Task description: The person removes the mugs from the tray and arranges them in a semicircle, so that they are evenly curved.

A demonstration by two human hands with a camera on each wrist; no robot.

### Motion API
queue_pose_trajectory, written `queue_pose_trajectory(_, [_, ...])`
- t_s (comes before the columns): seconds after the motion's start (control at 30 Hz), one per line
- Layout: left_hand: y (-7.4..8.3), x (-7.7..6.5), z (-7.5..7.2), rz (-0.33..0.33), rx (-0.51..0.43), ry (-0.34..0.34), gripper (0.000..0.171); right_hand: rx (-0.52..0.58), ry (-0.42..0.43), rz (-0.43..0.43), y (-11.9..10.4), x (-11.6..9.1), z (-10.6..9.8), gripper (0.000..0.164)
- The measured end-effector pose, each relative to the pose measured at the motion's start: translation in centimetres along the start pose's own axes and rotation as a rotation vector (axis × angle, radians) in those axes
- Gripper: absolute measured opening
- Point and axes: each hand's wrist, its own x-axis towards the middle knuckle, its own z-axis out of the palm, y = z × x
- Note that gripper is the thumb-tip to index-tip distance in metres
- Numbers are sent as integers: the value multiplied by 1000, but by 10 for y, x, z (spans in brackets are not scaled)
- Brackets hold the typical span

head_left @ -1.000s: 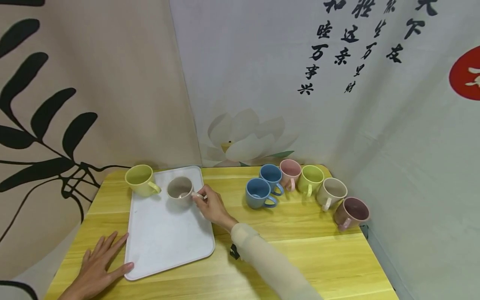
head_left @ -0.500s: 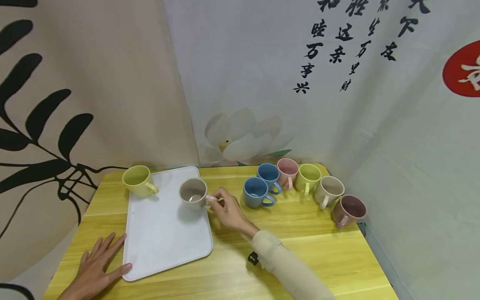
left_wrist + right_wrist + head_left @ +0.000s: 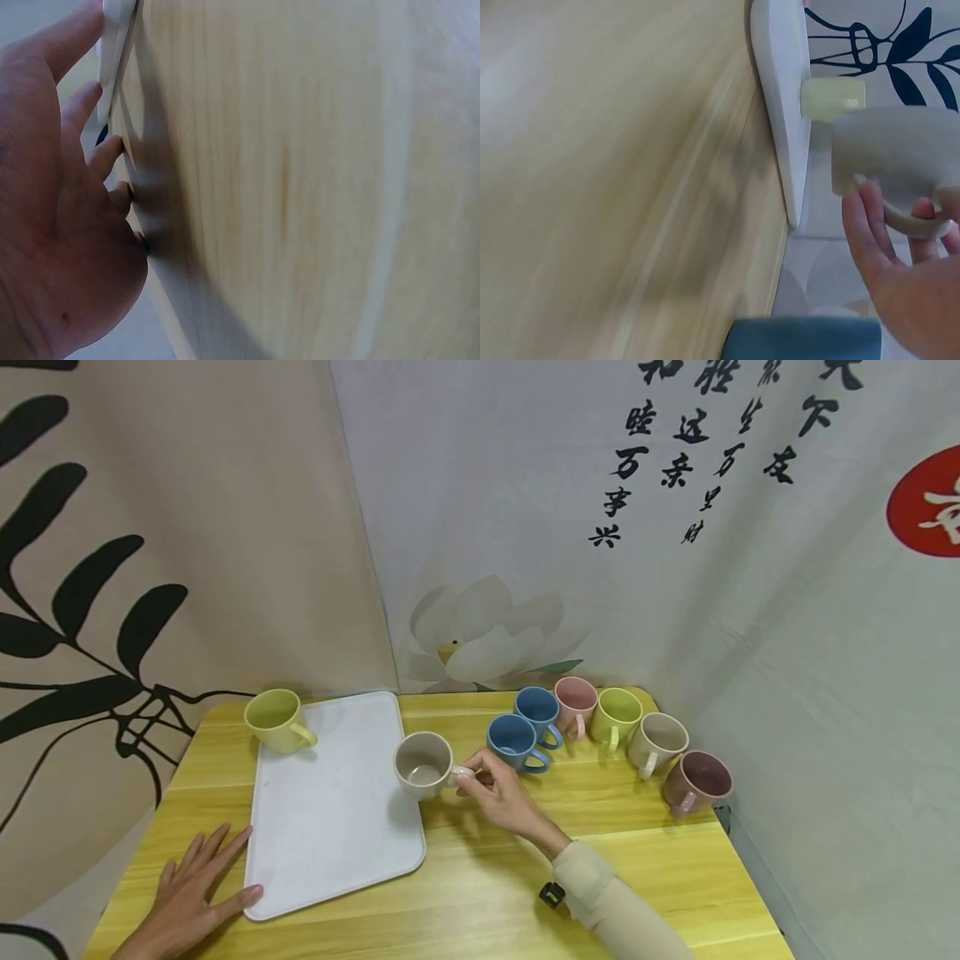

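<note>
My right hand [image 3: 506, 797] pinches the handle of a beige-grey mug [image 3: 422, 768], which hangs upright over the right edge of a white tray [image 3: 337, 827]. In the right wrist view the mug [image 3: 892, 146] is raised off the table, its handle between my thumb and fingers. My left hand [image 3: 191, 893] lies spread on the table at the tray's front left corner, thumb on the rim. The left wrist view shows that hand [image 3: 75, 202] with straight fingers against the tray's edge. A yellow mug [image 3: 276, 722] stands at the tray's back left corner.
Two blue mugs [image 3: 512, 745] stand to the right of my right hand. Beyond them a pink mug [image 3: 576, 697], a lime green mug [image 3: 615, 718], a cream mug [image 3: 657, 742] and a mauve mug [image 3: 697, 783] line the table's right edge. A printed curtain [image 3: 480, 527] hangs behind.
My right hand has carried the beige-grey mug rightward, from over the tray's back part to over its right edge. My left hand has stayed at the tray's corner.
</note>
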Motion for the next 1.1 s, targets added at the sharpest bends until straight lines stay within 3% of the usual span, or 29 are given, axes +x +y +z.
queue_pose_trajectory(0.57, [1, 1, -2, -14, 9, -16, 100, 47, 8, 23, 16, -50, -54, 11])
queue_pose_trajectory(1.1, [-1, 3, -1, -23, 16, -21, 102, 52, 6, 10, 42, -67, -85, 10])
